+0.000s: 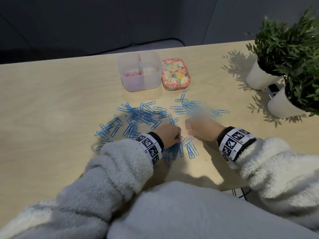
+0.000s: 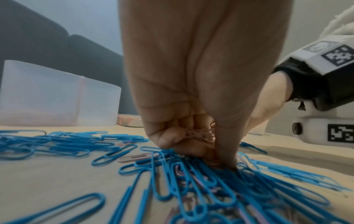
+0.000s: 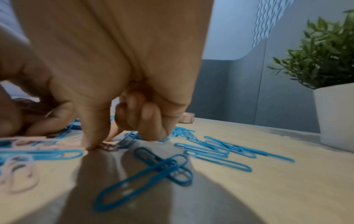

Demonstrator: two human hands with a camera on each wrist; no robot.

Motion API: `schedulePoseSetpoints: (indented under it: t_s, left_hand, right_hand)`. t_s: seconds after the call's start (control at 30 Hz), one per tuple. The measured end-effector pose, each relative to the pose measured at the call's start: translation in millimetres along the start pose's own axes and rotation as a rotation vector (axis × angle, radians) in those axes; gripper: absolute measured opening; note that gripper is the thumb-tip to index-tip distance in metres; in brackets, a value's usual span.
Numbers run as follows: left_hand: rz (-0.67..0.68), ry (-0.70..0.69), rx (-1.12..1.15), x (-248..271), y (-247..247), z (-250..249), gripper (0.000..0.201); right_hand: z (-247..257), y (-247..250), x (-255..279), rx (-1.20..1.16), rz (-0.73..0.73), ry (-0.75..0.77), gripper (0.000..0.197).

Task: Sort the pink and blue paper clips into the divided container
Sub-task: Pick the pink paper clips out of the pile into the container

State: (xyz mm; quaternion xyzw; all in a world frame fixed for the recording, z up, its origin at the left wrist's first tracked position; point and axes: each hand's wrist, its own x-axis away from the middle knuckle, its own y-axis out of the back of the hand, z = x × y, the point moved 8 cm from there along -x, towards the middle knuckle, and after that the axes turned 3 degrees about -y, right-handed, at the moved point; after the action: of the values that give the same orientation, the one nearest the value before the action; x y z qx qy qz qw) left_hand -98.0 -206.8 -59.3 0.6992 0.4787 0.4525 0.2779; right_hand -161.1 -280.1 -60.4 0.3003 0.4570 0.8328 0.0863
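Many blue paper clips (image 1: 143, 112) lie scattered on the wooden table, with a few pink clips (image 2: 134, 157) mixed in. The translucent divided container (image 1: 151, 83) stands at the back; pink clips (image 1: 130, 74) lie in its left compartment. My left hand (image 1: 177, 137) is curled round a bunch of pink clips (image 2: 199, 134) in its palm, thumb and forefinger pressed into the blue pile. Close beside it, my right hand (image 1: 189, 131) pinches a pink clip (image 3: 109, 147) lying on the table between thumb (image 3: 93, 133) and forefinger, the other fingers curled.
A floral tin (image 1: 176, 74) sits right of the container. Two potted plants in white pots (image 1: 259, 78) (image 1: 283, 106) stand at the right edge, a small dark device (image 1: 273, 89) between them. Behind the table's far edge is a dark wall.
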Motion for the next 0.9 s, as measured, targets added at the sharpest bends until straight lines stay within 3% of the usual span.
schedulePoseSetpoints:
  t_s: [0.13,0.27,0.43,0.5,0.57,0.67,0.8,0.9]
  left_hand:
    - [-0.042,0.024,0.061,1,5,5,0.020]
    - [-0.097,0.095,0.339,6,19,26,0.008]
    - [-0.211,0.190,0.846,2,32,44,0.008]
    - [-0.143,0.269,0.940,-3,27,45,0.015]
    - [-0.072,0.304,0.952,-7,23,43,0.020]
    - [-0.068,0.257,0.821,-14,25,35,0.018]
    - [-0.098,0.111,0.370,-22,25,22,0.004]
    - [-0.074,0.056,0.196,-26,20,14,0.016]
  right_hand:
    - [-3,-4,4,0.027,-0.004,0.006,0.016]
    - [-12,-4,7,-0.080,-0.016,-0.026,0.016]
    - [-31,7,20,-0.866,-0.103,-0.159,0.022]
    - [-35,7,26,-1.124,-0.123,-0.218,0.020]
    - [-36,7,29,-1.217,-0.142,-0.251,0.024]
    - [-29,4,26,-0.986,-0.155,-0.210,0.020]
    - [-10,-6,15,-0.507,-0.103,-0.060,0.011]
    - [1,-6,9,-0.294,-0.097,-0.039,0.009]
